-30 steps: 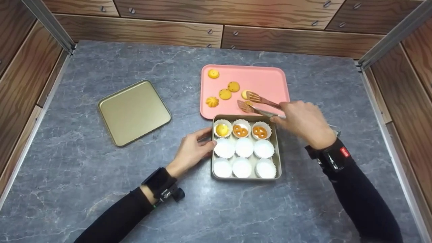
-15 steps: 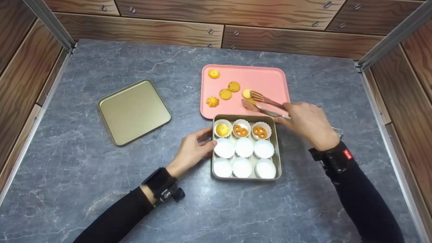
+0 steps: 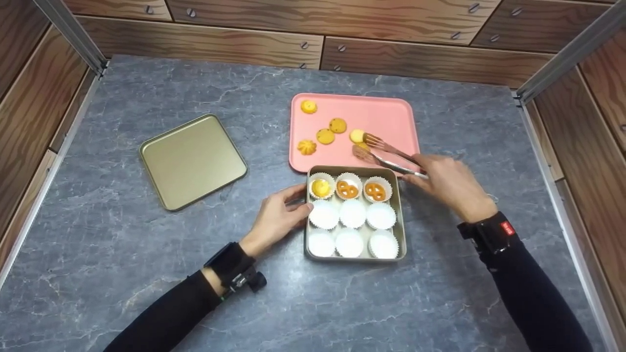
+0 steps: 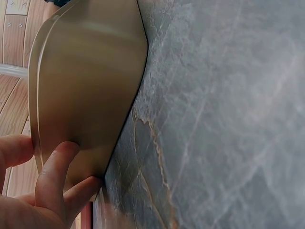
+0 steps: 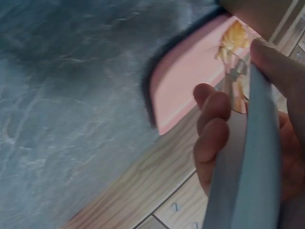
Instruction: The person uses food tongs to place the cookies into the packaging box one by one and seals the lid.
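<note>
My left hand (image 3: 276, 217) holds the left wall of a square gold tin (image 3: 359, 168), thumb at the rim and fingertips against its side (image 4: 95, 71). White paper cups (image 3: 352, 214) line the tin; the back row holds a yellow cookie (image 3: 320, 188) and two pretzels (image 3: 347, 189). My right hand (image 3: 452, 183) grips metal-handled tongs (image 3: 396, 167) with slotted brown tips, the handles large in the right wrist view. The tips reach over the pink tray (image 3: 386, 112), spread around a yellow cookie (image 3: 362, 145) partly hidden by them. A pale round cookie (image 3: 357, 136) lies right behind it.
On the tray's left half lie two speckled round cookies (image 3: 337, 125), a fluted cookie (image 3: 306, 147) and a yellow ring-shaped one (image 3: 308, 106). The gold lid (image 3: 193, 162) lies at the left of the grey marbled table (image 3: 146, 274). Wood-patterned walls (image 3: 220, 44) surround the table.
My right hand and the tongs have moved slightly right and toward me, the tips still around the yellow cookie. The left hand and tin stay in place.
</note>
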